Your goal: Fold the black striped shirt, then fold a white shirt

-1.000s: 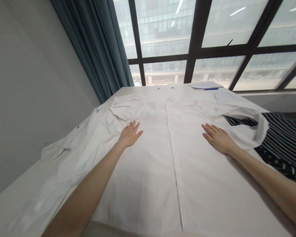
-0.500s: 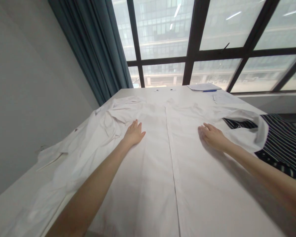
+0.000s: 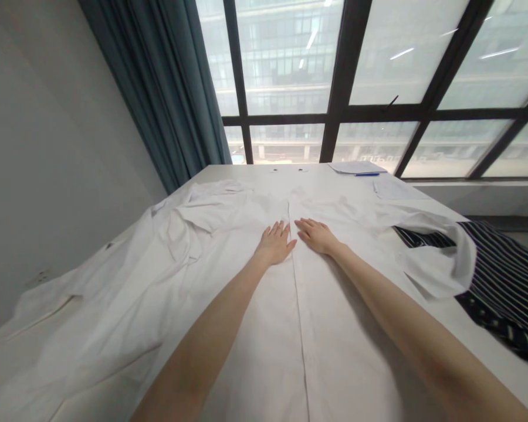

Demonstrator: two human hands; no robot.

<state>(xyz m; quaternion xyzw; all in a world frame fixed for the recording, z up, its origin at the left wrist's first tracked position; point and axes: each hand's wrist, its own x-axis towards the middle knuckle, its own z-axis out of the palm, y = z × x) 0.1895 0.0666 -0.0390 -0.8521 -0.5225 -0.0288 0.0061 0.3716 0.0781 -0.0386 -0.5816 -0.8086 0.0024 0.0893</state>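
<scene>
A white garment [image 3: 264,328] lies spread over the white table, with a front edge running down its middle. My left hand [image 3: 276,242] rests flat on the cloth just left of that edge, fingers apart. On the other side of the edge, my right hand [image 3: 317,235] lies palm down on the cloth, its fingers stretched out toward the left hand. The hands are close together but not touching. Loose, wrinkled cloth lies at the left, and a white sleeve [image 3: 464,264] loops at the right.
A black-and-white striped cloth [image 3: 506,281] lies at the table's right edge. Papers [image 3: 352,167] and a blue pen [image 3: 366,174] sit at the far end of the table [image 3: 246,173]. Behind are a blue curtain [image 3: 167,88] and windows, with a wall at the left.
Both hands have moved inward across the cloth toward the middle edge, the left one rightward and the right one leftward. The view has shifted slightly.
</scene>
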